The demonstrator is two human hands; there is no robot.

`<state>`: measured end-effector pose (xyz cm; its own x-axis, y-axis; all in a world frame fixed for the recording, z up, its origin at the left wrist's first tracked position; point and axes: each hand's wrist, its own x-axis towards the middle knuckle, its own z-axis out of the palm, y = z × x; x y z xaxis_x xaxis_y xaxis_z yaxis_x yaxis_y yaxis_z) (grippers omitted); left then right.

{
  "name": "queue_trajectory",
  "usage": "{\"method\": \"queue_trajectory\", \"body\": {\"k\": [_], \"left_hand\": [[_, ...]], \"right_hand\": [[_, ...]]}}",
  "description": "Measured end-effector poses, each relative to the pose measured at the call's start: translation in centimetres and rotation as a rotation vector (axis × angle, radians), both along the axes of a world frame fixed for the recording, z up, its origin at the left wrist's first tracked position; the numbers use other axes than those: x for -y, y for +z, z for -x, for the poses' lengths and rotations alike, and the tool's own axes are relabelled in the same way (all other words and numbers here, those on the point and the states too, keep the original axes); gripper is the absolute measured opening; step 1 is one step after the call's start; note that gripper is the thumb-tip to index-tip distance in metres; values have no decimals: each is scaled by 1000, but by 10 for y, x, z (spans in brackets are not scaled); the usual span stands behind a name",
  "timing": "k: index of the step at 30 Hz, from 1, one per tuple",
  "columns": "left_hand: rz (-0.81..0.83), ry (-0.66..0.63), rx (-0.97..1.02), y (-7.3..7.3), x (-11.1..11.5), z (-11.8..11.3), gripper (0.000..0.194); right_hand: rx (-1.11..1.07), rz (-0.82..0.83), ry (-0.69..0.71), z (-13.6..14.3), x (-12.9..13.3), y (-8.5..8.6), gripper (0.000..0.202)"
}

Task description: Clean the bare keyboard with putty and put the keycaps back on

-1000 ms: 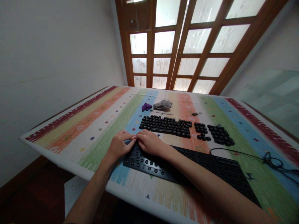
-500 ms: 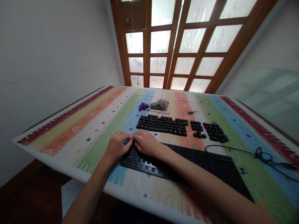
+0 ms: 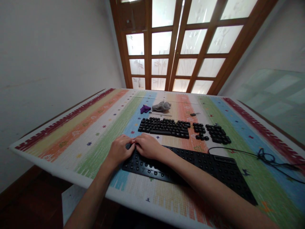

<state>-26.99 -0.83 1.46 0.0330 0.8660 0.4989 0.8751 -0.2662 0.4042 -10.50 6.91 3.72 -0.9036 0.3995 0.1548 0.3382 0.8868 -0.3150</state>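
A black keyboard base (image 3: 224, 171) with its keycaps off lies at a slant near the table's front edge. Over its far left corner, my left hand (image 3: 119, 148) and my right hand (image 3: 148, 146) meet, thumbs and fingertips pinched together. Whatever sits between the fingertips is too small and covered to make out. My right forearm crosses above the base and hides part of it. Just beyond the base, loose black keycaps (image 3: 164, 128) are laid out in keyboard order, with smaller arrow-and-navigation keycaps (image 3: 199, 128) and number-pad keycaps (image 3: 218, 133) to their right.
Farther back lie a purple cloth (image 3: 145, 109), a crumpled grey cloth (image 3: 162, 106), a thin rod (image 3: 162, 114) and a small black tool with wire ends (image 3: 194, 114). The keyboard's cable (image 3: 265, 156) is bunched at the right. A striped tablecloth (image 3: 95, 127) covers the table.
The whole view has shifted slightly. Both hands stay pinched together at the same corner of the keyboard base, with only slight finger movement.
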Motion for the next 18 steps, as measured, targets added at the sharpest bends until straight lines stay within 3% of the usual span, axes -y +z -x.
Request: {"method": "queue_trajectory", "body": {"k": [10, 18], "left_hand": [[2, -9, -9, -4, 4, 4, 15], [-37, -29, -32, -2, 3, 3, 11]], "right_hand": [[-48, 155, 8, -5, -14, 1, 26], [-25, 129, -40, -16, -23, 6, 30]]}}
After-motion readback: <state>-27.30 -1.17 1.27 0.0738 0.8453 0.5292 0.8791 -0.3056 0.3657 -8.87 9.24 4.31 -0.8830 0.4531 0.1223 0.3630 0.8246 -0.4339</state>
